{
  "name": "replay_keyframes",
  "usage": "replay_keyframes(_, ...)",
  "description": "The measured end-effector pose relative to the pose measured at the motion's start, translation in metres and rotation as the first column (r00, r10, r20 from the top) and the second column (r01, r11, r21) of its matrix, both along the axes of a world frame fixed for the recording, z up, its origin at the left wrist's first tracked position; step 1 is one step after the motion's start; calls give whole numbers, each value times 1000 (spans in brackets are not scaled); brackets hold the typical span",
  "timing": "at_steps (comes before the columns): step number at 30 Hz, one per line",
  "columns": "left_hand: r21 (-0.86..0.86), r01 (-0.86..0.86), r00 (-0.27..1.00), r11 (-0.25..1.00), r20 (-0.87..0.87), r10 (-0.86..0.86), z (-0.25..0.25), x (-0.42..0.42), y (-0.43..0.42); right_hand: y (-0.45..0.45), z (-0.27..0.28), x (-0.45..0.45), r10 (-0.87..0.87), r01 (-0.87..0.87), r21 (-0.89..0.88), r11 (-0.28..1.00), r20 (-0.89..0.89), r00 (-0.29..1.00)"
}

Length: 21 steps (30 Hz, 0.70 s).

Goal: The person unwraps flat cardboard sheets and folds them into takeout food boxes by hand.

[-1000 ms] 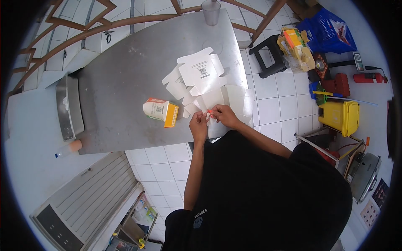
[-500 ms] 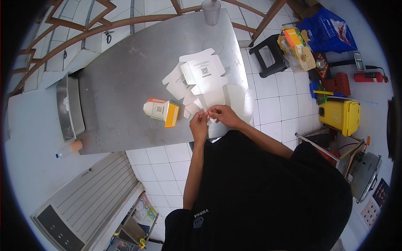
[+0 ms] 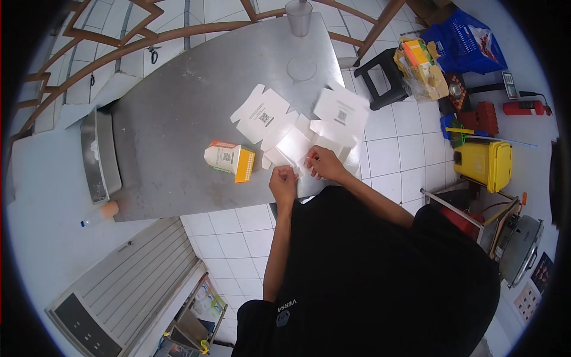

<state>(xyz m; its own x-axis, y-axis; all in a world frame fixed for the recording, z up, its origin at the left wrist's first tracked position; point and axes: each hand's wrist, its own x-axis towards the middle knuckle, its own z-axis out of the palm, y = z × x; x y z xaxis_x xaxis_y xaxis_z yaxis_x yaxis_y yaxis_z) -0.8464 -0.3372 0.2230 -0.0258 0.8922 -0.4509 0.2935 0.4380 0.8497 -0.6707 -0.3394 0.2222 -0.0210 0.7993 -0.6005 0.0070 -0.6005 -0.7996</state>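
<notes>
Unfolded white cardboard sheets lie at the right part of the metal table (image 3: 172, 119). One flat sheet (image 3: 262, 118) with a printed code is on the left; another printed sheet (image 3: 343, 113) is at the right, over the table edge. My left hand (image 3: 283, 178) is closed near the table's front edge, beside the lower flaps; what its fingers pinch is too small to tell. My right hand (image 3: 321, 162), fingers bent together, is over the cardboard and seems to pinch an edge of it. A folded box (image 3: 228, 157) with orange and yellow sides stands left of my hands.
A clear cup (image 3: 298, 21) stands at the table's far edge. A metal tray (image 3: 100, 156) and a bottle (image 3: 100, 213) are at the left. To the right are a black stool (image 3: 380, 77), a blue crate (image 3: 467, 44) and a yellow bin (image 3: 485, 166).
The upper printed cardboard panel has swung to the right, uncovering more of the left sheet. My hands have moved apart, the right one going slightly right. The small red item between them no longer shows.
</notes>
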Motion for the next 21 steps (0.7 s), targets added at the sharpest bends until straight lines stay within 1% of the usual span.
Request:
replay_keyframes(1,56,60,998,997,-32,-58,10,4,-1,-6,7,-1,47,-48,26,999,38,998)
replay_keyframes(2,115,122,991,986,-61,-116,18,10,0,-9,5,-4,92,-98,102,990,60,994)
replay_keyframes(3,102,49,998,994,40,-53,17,21,1,-4,5,-6,138,-154,187,970,95,986)
replay_keyframes(6,42,166,983,985,-82,-162,22,21,4,0,16,-3,251,-291,257,921,177,952)
replay_keyframes(7,-28,268,945,963,-188,-269,21,13,7,-4,15,1,255,-302,249,920,204,945)
replay_keyframes(8,-54,274,934,960,-224,-279,21,9,4,-8,14,3,260,-315,238,919,233,937)
replay_keyframes(9,-78,272,924,959,-257,-283,20,7,1,-8,18,4,56,-188,318,929,382,923)
replay_keyframes(10,-105,266,913,958,-291,-285,20,5,-3,-11,22,3,-154,-76,413,908,497,854)
replay_keyframes(11,-81,290,903,954,-306,-301,16,5,-8,-13,26,4,-359,15,517,856,572,738)
replay_keyframes(12,-53,318,891,947,-324,-317,12,7,-12,-9,41,13,-279,-70,404,912,736,617)
replay_keyframes(13,-23,350,878,936,-342,-336,7,10,-14,-10,26,17,-220,-41,310,950,757,616)
replay_keyframes(14,-56,340,876,939,-344,-338,3,13,-18,-14,7,20,-163,-6,211,978,772,614)
replay_keyframes(17,-144,319,876,937,-332,-350,1,25,-14,-17,-15,25,-186,212,29,977,605,774)
replay_keyframes(20,-255,312,881,915,-283,-379,-3,28,-6,-24,-25,17,-361,335,161,928,607,708)
replay_keyframes(21,-253,290,883,923,-300,-360,4,34,0,-22,-28,20,-345,316,158,935,600,722)
